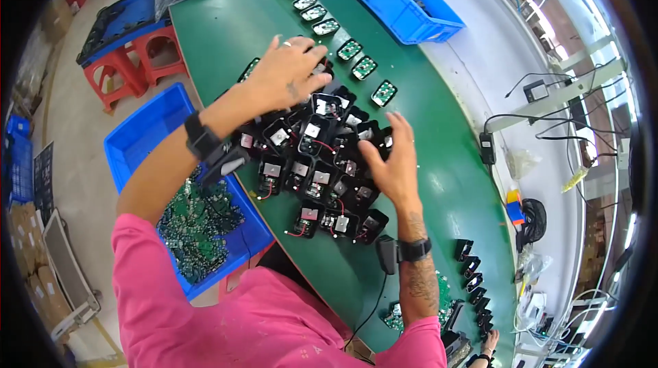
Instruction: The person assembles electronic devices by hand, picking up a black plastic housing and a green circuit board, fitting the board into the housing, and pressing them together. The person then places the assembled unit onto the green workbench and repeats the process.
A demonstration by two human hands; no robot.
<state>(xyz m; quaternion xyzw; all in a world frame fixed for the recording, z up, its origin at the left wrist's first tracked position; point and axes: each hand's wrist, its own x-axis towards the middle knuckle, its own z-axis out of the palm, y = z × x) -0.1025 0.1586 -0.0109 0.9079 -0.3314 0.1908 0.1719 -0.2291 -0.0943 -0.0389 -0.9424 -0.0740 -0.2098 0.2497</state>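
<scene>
A heap of small black plastic housings [313, 136] lies on the green table, many with silvery-white blocks and thin red wires inside. My left hand [284, 79] is over the far side of the heap, its fingers spread and curved downward. Beside the right edge of the heap is my right hand [395, 169], thumb and fingers apart. Neither hand visibly grips anything, and whether the fingertips touch the housings cannot be told. Just beyond my hands stands a housing with a green circuit board [384, 93], in a long row of similar ones running to the far left.
A blue bin of loose green circuit boards [199, 231] stands left of the green table [439, 135]. Another blue bin [404, 22] sits at the far edge. Black housings [471, 265] line the near right, close to another person's hand [491, 342]. Red stools [157, 49] stand at left.
</scene>
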